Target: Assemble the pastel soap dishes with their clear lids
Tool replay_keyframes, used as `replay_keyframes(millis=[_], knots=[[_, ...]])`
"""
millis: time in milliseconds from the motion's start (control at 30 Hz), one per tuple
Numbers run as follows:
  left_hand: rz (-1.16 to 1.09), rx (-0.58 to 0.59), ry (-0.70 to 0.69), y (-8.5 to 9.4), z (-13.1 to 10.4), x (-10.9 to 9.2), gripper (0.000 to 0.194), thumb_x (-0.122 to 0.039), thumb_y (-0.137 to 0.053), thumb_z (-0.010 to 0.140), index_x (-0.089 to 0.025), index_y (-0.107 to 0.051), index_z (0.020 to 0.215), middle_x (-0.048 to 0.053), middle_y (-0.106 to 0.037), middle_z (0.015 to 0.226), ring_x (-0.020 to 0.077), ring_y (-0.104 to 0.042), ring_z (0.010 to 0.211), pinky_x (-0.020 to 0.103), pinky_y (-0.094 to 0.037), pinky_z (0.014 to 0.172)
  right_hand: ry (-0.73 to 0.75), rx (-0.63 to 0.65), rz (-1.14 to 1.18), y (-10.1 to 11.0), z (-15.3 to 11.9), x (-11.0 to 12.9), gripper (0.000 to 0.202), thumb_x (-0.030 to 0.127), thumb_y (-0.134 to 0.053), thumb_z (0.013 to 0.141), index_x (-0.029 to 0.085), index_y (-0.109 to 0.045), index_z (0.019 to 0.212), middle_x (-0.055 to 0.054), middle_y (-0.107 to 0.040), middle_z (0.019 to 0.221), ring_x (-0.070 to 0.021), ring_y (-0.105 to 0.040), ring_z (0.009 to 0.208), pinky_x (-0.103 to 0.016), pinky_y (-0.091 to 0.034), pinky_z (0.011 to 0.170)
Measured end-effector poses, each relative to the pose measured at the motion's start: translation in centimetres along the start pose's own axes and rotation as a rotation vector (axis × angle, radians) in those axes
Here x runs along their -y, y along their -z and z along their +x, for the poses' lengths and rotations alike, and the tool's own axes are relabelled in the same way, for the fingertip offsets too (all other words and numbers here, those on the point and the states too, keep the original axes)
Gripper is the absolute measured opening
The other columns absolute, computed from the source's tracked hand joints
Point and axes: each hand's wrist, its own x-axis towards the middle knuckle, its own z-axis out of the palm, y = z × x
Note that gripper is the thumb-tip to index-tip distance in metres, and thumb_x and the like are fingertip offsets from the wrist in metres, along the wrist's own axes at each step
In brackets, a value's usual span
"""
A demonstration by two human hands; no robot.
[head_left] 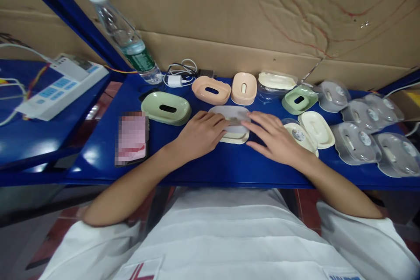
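A translucent, frosted soap dish piece (pixel 234 113) sits partly over a cream soap dish base (pixel 236 138) in front of me. My left hand (pixel 204 131) is closed on the left end of the frosted piece, its fingers bent over the rim. At the opposite end my right hand (pixel 271 134) grips with its fingertips, the thumb lower beside the cream base. Fingers cover part of both pieces. Just right of my right hand lie a cream dish with a clear cover (pixel 297 133) and another cream dish (pixel 316 130).
Green dishes (pixel 179 116) and peach dishes (pixel 211 98) stand behind and left. Several clear-covered grey dishes (pixel 356 148) fill the right side. A phone (pixel 132 138), water bottle (pixel 131 46), white charger (pixel 175 81) and power strip (pixel 62 89) are left. Cardboard (pixel 203 13) backs the blue table (pixel 216 170).
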Motion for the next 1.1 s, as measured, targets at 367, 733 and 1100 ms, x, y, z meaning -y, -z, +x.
replay_keyframes(millis=[367, 733, 1100], knots=[[0.027, 0.135, -0.125, 0.6, -0.2, 0.5, 0.024, -0.024, -0.074, 0.098, -0.018, -0.069, 0.121, 0.01, -0.074, 0.116, 0.0286, -0.07, 0.105, 0.04, -0.048, 0.091, 0.079, 0.03, -0.077, -2.2, 0.1, 0.4, 0.042, 0.022, -0.056, 0.109, 0.02, -0.062, 0.15, -0.015, -0.071, 0.145, -0.0303, -0.061, 0.141, -0.051, -0.047, 0.116], [0.064, 0.11, -0.165, 0.3, -0.1, 0.3, 0.018, -0.022, -0.069, 0.099, -0.016, -0.07, 0.116, 0.011, -0.074, 0.112, 0.0291, -0.07, 0.103, 0.041, -0.048, 0.089, 0.093, 0.01, -0.085, -2.3, 0.2, 0.8, 0.051, 0.015, -0.055, 0.107, 0.024, -0.059, 0.157, -0.014, -0.074, 0.141, -0.0304, -0.065, 0.134, -0.051, -0.051, 0.112], [0.078, 0.075, -0.194, -0.3, 0.2, 0.2, 0.012, -0.019, -0.064, 0.103, -0.016, -0.071, 0.114, 0.01, -0.075, 0.105, 0.0266, -0.071, 0.098, 0.039, -0.049, 0.088, 0.122, 0.016, -0.156, -2.5, 0.1, 0.7, 0.04, 0.014, -0.055, 0.107, 0.018, -0.069, 0.144, -0.015, -0.075, 0.137, -0.0295, -0.066, 0.13, -0.048, -0.052, 0.11]])
